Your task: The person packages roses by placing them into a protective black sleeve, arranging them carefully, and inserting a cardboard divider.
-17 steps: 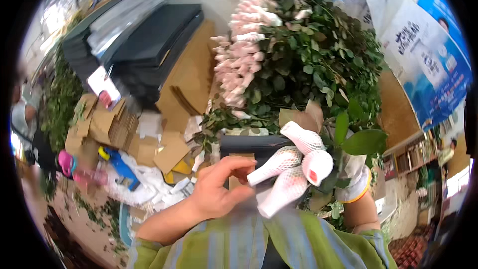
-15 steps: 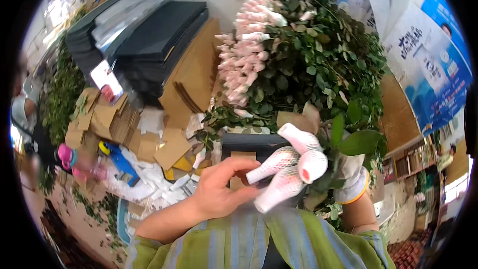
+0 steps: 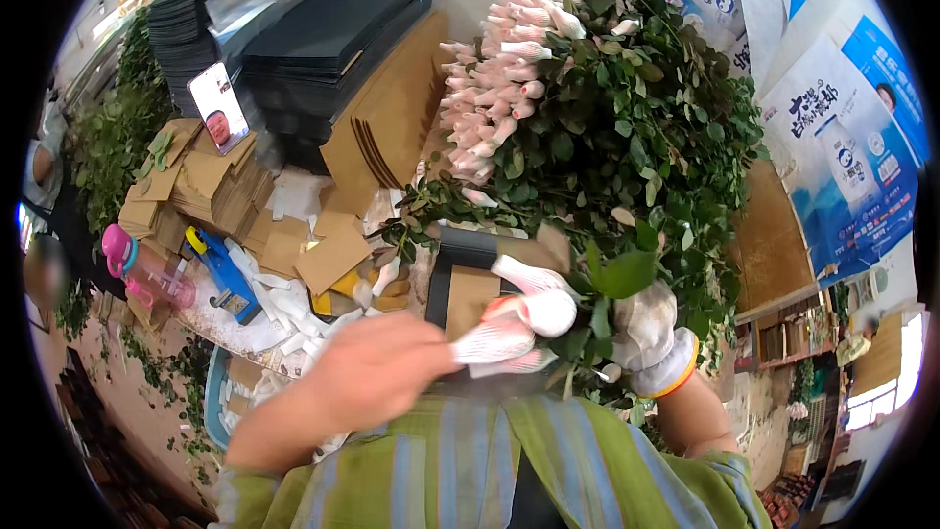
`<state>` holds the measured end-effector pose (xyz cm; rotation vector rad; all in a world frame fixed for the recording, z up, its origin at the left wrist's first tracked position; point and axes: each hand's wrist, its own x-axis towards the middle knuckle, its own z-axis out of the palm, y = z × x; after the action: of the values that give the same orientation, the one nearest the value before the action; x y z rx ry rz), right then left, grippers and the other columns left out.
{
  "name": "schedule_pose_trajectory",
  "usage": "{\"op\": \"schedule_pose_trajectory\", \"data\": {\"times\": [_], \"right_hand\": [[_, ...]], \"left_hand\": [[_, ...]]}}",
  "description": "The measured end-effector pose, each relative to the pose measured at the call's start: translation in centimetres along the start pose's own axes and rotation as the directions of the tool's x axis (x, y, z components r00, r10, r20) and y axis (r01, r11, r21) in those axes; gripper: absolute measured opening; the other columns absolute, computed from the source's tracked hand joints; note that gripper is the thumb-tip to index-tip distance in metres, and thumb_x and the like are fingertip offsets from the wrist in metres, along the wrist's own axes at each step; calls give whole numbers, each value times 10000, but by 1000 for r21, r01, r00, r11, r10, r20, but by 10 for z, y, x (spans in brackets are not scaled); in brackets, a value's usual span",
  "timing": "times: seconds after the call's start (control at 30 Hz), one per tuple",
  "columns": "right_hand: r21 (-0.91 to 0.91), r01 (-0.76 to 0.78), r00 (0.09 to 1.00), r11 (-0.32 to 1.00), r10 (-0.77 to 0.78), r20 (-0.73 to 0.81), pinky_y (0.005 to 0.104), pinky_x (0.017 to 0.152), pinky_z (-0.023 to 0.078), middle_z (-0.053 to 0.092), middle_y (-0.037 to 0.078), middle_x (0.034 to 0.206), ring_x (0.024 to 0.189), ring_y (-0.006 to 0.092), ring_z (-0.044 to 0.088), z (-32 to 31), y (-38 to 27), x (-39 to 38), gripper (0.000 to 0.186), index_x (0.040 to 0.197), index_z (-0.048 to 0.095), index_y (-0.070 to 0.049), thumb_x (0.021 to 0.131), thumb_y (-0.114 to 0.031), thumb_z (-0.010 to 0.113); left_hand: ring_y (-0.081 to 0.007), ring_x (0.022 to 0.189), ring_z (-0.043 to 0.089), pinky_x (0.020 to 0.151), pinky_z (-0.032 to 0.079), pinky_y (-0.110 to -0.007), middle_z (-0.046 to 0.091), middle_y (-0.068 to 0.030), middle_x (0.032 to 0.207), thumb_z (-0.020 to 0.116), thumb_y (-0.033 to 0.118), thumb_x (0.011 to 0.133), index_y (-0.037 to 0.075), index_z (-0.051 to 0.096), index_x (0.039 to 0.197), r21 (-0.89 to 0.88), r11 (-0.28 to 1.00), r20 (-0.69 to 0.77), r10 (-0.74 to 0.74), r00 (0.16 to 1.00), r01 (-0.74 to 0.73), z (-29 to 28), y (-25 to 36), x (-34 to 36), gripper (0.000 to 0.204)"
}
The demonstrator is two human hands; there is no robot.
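A small bunch of pale roses, their buds wrapped in white protective netting, lies over the black-and-brown board in front of me. My right hand, in a white glove with a yellow-orange cuff, is closed round the stems behind the leaves. Bare and smeared by motion, my left hand has its fingers together at the narrow end of one net sleeve, seemingly pinching it. Under the buds lies a brown cardboard sheet on a black board.
A tall heap of netted roses with leafy stems stands behind. To the left are stacked black boards, cardboard pieces, a phone, a pink bottle, a blue-and-yellow tool, and loose white sleeves.
My left hand has moved left and down, its fingers closing at a sleeve's end. The bunch has shifted left and lower with my right hand. The view has tilted slightly.
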<state>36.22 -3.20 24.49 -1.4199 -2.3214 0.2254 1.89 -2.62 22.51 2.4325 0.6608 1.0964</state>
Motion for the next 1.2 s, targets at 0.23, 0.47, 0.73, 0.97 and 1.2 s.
{"op": "schedule_pose_trajectory", "data": {"times": [0.23, 0.47, 0.73, 0.97, 1.2], "right_hand": [[-246, 163, 982, 955, -182, -57, 361, 558, 574, 698, 78, 997, 696, 249, 707, 15, -11, -4, 513, 1143, 661, -86, 641, -137, 752], [-27, 19, 1000, 999, -19, 15, 376, 624, 569, 671, 112, 1011, 792, 303, 697, 9, 33, -36, 675, 1200, 624, -74, 544, -145, 769], [-150, 33, 999, 988, -30, 23, 392, 719, 570, 686, 135, 1037, 860, 341, 688, 15, 0, -21, 697, 1204, 626, -50, 546, -208, 797], [-172, 45, 991, 984, -66, -116, 390, 675, 568, 681, 139, 1036, 816, 328, 688, 5, 2, -27, 629, 1196, 630, -59, 598, -179, 784], [-405, 71, 924, 912, -214, -318, 388, 632, 566, 676, 143, 1035, 772, 315, 688, 14, -2, -21, 563, 1188, 633, -69, 649, -150, 771]], "left_hand": [[-243, 753, 641, 678, 513, -373, 661, -65, 849, 821, 159, 713, 35, 692, 929, -96, 989, -85, -120, 989, 111, -9, 12, 34, 280], [-257, 695, 609, 622, 479, -351, 607, -80, 698, 782, 79, 694, 11, 647, 804, 238, 945, -79, -213, 974, 226, -55, -10, -12, 187], [-275, 664, 618, 600, 477, -352, 638, -88, 741, 755, 49, 756, 34, 670, 841, -141, 990, 4, 2, 1000, -2, 31, -12, 44, 122], [-319, 701, 647, 631, 492, -412, 659, -130, 722, 812, 328, 726, 43, 660, 780, 342, 833, 362, -544, 757, 435, -35, -51, -38, 328], [-346, 702, 592, 611, 450, -440, 551, -147, 717, 629, 259, 934, 28, 546, 780, -289, 928, 374, -118, 920, 236, 37, -23, -2, 290]]}}
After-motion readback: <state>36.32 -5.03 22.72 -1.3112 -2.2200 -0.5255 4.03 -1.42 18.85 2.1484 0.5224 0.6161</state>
